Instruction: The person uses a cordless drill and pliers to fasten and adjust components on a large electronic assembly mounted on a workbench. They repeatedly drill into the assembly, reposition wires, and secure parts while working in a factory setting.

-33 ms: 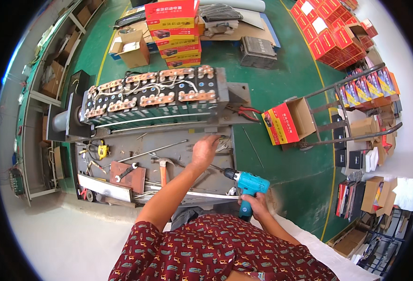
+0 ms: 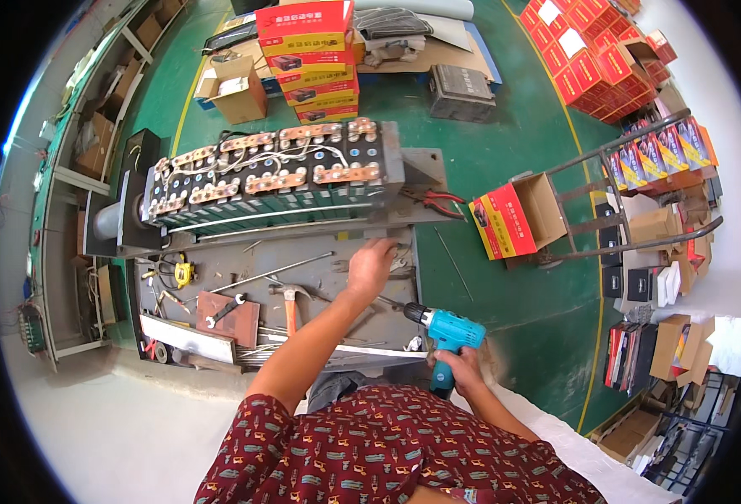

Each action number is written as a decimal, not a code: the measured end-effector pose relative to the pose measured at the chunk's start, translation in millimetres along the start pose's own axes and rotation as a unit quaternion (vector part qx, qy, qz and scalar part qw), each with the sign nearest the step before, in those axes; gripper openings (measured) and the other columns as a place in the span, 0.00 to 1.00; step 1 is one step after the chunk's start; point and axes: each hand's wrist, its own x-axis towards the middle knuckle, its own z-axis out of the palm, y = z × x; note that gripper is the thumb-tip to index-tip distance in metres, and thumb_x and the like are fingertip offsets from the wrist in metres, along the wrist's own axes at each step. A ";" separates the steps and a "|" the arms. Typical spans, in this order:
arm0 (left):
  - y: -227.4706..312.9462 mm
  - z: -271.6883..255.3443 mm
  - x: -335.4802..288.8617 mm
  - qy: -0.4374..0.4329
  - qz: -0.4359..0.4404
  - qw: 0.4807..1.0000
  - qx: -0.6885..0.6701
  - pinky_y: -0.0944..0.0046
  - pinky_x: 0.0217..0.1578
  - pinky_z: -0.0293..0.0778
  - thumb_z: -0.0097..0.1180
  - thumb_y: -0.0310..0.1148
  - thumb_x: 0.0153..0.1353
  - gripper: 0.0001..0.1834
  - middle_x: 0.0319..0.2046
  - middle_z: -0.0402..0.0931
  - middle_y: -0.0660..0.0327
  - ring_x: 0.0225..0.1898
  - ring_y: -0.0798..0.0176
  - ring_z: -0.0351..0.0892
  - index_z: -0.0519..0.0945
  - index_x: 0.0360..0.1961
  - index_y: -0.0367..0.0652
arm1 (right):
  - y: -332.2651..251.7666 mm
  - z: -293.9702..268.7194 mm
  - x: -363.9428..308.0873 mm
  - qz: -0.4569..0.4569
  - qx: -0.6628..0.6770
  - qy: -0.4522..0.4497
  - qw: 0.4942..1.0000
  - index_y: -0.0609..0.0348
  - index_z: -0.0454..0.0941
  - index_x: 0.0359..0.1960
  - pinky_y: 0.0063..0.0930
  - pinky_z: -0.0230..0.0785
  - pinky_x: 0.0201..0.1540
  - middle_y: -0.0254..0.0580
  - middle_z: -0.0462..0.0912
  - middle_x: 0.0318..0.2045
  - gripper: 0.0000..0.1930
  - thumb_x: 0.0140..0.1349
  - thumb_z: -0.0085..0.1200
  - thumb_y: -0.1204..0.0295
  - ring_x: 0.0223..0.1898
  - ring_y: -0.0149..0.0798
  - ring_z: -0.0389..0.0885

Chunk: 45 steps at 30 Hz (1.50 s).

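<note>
The battery pack (image 2: 269, 200) lies across the far side of a grey metal bench (image 2: 295, 246), with copper strips (image 2: 276, 181) and loose white wires (image 2: 257, 156) along its top.

The left hand (image 2: 370, 265) is over the bench, on the near side of the pack and close to its right end. Its fingers are bent, with the tips angled away to the right; whether they pinch anything, I cannot tell.

The right hand (image 2: 464, 363) is wrapped firmly round the handle of a teal drill (image 2: 454, 328), nearer the person than the pack and beyond its right end. The drill's nose points leftward over the bench edge.

Little differs from the earlier frame. The pack sits slightly farther left in view, and the left hand's fingertips are a touch farther right, so they now reach almost level with the pack's right end. The right hand and drill look the same as before.

On the near side of the pack, a hammer (image 2: 291, 312), a yellow tape measure (image 2: 184, 274) and a wrench (image 2: 226, 311) on a brown plate (image 2: 248, 326) lie unmoved. Red-handled pliers (image 2: 443, 202) rest just off its right end.
</note>
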 end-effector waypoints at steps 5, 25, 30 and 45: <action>22.4 79.2 44.2 -0.026 -0.197 0.968 -0.152 0.55 0.30 0.78 0.65 0.39 0.64 0.16 0.25 0.81 0.50 0.30 0.49 0.83 0.83 0.36 0.33 | -1.5 -45.1 -9.8 0.020 0.048 0.057 0.997 0.63 0.76 0.47 0.36 0.82 0.35 0.43 0.83 0.33 0.15 0.58 0.64 0.77 0.29 0.40 0.85; 72.8 133.6 60.2 0.080 -0.448 0.795 -0.401 0.64 0.27 0.81 0.59 0.30 0.59 0.08 0.25 0.77 0.60 0.24 0.65 0.78 0.80 0.29 0.35 | -26.6 -129.5 3.0 -0.023 0.174 0.098 0.979 0.63 0.75 0.46 0.35 0.80 0.33 0.42 0.81 0.31 0.17 0.55 0.63 0.76 0.28 0.41 0.84; 78.7 84.2 -12.5 0.005 -0.336 0.832 -0.442 0.62 0.40 0.83 0.59 0.31 0.60 0.07 0.32 0.77 0.62 0.33 0.65 0.79 0.79 0.35 0.38 | -31.1 -132.8 10.7 -0.042 0.169 0.086 0.981 0.64 0.75 0.46 0.36 0.80 0.34 0.43 0.82 0.31 0.17 0.55 0.63 0.75 0.29 0.42 0.85; 51.0 51.6 -42.3 -0.096 -0.331 0.831 -0.438 0.58 0.46 0.85 0.60 0.35 0.70 0.11 0.40 0.81 0.65 0.36 0.70 0.81 0.81 0.50 0.42 | -66.7 -106.6 24.6 -0.033 0.239 0.038 0.970 0.65 0.74 0.50 0.40 0.82 0.36 0.46 0.82 0.33 0.19 0.58 0.63 0.75 0.31 0.44 0.85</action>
